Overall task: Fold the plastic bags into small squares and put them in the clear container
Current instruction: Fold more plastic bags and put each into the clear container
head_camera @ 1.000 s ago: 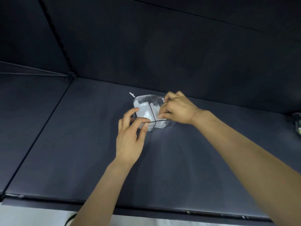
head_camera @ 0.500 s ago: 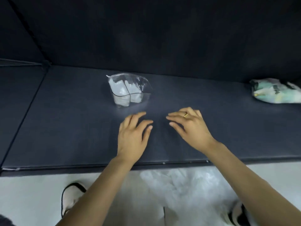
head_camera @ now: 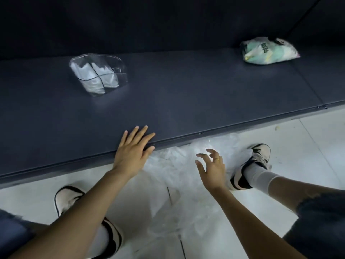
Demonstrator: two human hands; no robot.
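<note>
Right hand [head_camera: 211,171] hovers, fingers spread, grip released, directly over the loose plastic bags [head_camera: 179,165] heaped on the floor. Left hand [head_camera: 133,149], just beside it, rests flat and released on the table [head_camera: 186,101] edge. Suggest pinching one single layer only, lifting clear before folding. Clear container [head_camera: 99,75], already holding folded squares, stands well beyond the left hand.

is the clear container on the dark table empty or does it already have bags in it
Not empty. The clear container stands upright on the table with white folded bags showing through its walls, on both sides of a dark divider line.
</note>
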